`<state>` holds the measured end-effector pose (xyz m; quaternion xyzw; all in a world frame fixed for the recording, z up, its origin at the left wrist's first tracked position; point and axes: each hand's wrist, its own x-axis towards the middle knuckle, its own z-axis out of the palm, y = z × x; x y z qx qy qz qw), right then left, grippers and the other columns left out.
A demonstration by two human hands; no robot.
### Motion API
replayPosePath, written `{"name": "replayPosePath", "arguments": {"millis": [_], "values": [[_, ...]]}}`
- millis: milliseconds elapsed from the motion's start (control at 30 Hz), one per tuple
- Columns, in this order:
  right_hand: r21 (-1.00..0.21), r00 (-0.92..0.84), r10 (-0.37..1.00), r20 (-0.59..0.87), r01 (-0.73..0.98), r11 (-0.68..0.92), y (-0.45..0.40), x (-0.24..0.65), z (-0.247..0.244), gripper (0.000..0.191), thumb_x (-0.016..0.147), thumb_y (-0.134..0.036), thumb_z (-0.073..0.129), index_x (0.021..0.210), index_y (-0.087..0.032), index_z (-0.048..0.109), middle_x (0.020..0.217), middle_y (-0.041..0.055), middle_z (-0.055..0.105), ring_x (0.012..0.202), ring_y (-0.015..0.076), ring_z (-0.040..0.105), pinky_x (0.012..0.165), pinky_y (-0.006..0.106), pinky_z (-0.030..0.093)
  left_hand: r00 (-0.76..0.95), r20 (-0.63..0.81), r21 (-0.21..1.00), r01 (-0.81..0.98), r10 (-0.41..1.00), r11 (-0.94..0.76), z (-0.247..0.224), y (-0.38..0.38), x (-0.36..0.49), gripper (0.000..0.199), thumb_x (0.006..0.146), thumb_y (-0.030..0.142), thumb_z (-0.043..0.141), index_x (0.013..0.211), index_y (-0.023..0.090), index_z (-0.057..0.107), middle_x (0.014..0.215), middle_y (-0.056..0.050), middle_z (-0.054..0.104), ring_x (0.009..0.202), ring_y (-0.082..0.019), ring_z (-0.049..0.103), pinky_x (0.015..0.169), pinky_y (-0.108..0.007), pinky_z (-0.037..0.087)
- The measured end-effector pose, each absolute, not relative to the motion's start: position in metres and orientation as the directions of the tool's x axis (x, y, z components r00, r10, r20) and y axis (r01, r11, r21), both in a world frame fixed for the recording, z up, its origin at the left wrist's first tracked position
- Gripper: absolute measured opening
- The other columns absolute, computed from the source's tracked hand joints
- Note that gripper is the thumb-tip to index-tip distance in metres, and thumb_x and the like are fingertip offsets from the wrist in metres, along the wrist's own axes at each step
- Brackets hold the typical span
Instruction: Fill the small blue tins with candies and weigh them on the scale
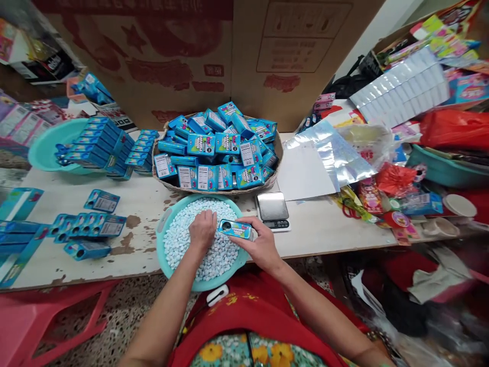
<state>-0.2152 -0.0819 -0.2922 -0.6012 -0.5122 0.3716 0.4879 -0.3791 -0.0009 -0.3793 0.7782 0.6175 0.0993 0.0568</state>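
Note:
A teal basin (160,250) full of small pale-blue candies (217,257) sits at the table's front edge. My left hand (203,229) is down at the candies with its fingers bunched together; what they hold, if anything, is hidden. Over the basin's right side, my right hand (263,243) grips a small blue candy box (236,229) between thumb and fingers. A dark round hole shows at the box's left end. Just behind the basin stands a basket (214,192) heaped with similar blue boxes (228,143).
A small digital scale (273,208) stands right of the basin, near white sheets (303,171). Blue boxes (95,224) stand in rows at left, with stacked boxes (99,142) behind. A large cardboard box (237,56) blocks the back. Packets (397,199) clutter the right.

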Motion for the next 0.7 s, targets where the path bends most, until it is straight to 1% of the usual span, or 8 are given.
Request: {"name": "replayPosePath", "arguments": {"millis": [67,133,200,233,300,367,533,700], "values": [[-0.962,0.195,0.980,0.039,0.272,-0.016,-0.083,-0.216,-0.294,0.035,0.068,-0.033,0.077,0.098,-0.021,0.064,0.096,0.0036,0.066,0.089,0.0194,0.062,0.081,0.031,0.049,0.083,0.095,0.399,0.910,0.992,-0.114,-0.381,0.004,-0.383,0.030,0.091,0.039,0.041,0.079,0.018,0.059,0.073,-0.007,0.058,0.068,-0.018,0.053,0.059,-0.026,0.033],[-0.956,0.191,0.981,0.034,0.294,-0.024,-0.081,-0.218,-0.294,0.035,0.068,-0.034,0.077,0.098,-0.021,0.065,0.096,0.0038,0.066,0.091,0.0197,0.062,0.081,0.031,0.048,-0.099,0.080,0.661,0.750,0.992,0.022,-0.372,0.008,-0.385,0.027,0.087,0.038,0.048,0.071,0.018,0.055,0.063,-0.002,0.054,0.059,-0.014,0.049,0.056,-0.024,0.032],[-0.948,0.179,0.983,0.049,0.317,-0.010,-0.077,-0.223,-0.292,0.034,0.068,-0.034,0.077,0.097,-0.021,0.065,0.096,0.0039,0.065,0.091,0.0198,0.061,0.082,0.032,0.048,-0.265,-0.017,0.910,0.395,0.964,0.124,-0.350,0.010,-0.384,0.029,0.084,0.041,0.051,0.066,0.018,0.049,0.055,0.002,0.047,0.051,-0.010,0.043,0.051,-0.022,0.031],[-0.945,0.167,0.984,0.063,0.326,0.005,-0.075,-0.227,-0.290,0.034,0.068,-0.033,0.077,0.097,-0.021,0.064,0.095,0.0037,0.065,0.091,0.0196,0.061,0.082,0.031,0.048,-0.301,-0.091,0.974,0.173,0.949,0.148,-0.335,0.010,-0.383,0.030,0.082,0.042,0.053,0.066,0.019,0.046,0.053,0.004,0.044,0.047,-0.009,0.039,0.048,-0.021,0.030],[-0.938,0.133,0.987,0.092,0.344,0.041,-0.070,-0.237,-0.287,0.033,0.068,-0.032,0.077,0.097,-0.020,0.064,0.093,0.0033,0.065,0.089,0.0192,0.061,0.081,0.031,0.048,-0.283,-0.202,0.968,-0.205,0.938,0.147,-0.305,0.009,-0.379,0.030,0.080,0.043,0.056,0.067,0.019,0.043,0.052,0.006,0.042,0.042,-0.007,0.036,0.042,-0.020,0.026],[-0.924,0.096,0.988,0.118,0.374,0.074,-0.065,-0.247,-0.284,0.032,0.069,-0.030,0.076,0.097,-0.021,0.063,0.092,0.0031,0.065,0.089,0.0193,0.061,0.080,0.031,0.048,-0.261,-0.213,0.918,-0.384,0.942,0.101,-0.282,0.006,-0.375,0.028,0.078,0.041,0.059,0.068,0.018,0.045,0.053,0.006,0.044,0.042,-0.007,0.039,0.041,-0.020,0.028],[-0.876,0.011,0.989,0.146,0.465,0.125,-0.055,-0.262,-0.284,0.032,0.069,-0.025,0.075,0.098,-0.021,0.063,0.094,0.0043,0.066,0.091,0.0210,0.061,0.082,0.033,0.047,-0.342,-0.099,0.940,-0.340,0.935,-0.024,-0.267,0.000,-0.365,0.031,0.076,0.035,0.065,0.059,0.017,0.045,0.051,0.005,0.046,0.045,-0.008,0.047,0.044,-0.021,0.037],[-0.889,0.016,0.990,0.141,0.443,0.119,-0.053,-0.259,-0.286,0.030,0.070,-0.025,0.073,0.098,-0.021,0.063,0.094,0.0045,0.066,0.091,0.0213,0.061,0.082,0.033,0.047,-0.322,-0.121,0.931,-0.366,0.939,-0.006,-0.266,0.002,-0.362,0.041,0.080,0.045,0.061,0.057,0.017,0.043,0.047,0.005,0.041,0.039,-0.006,0.040,0.039,-0.020,0.031]]}}
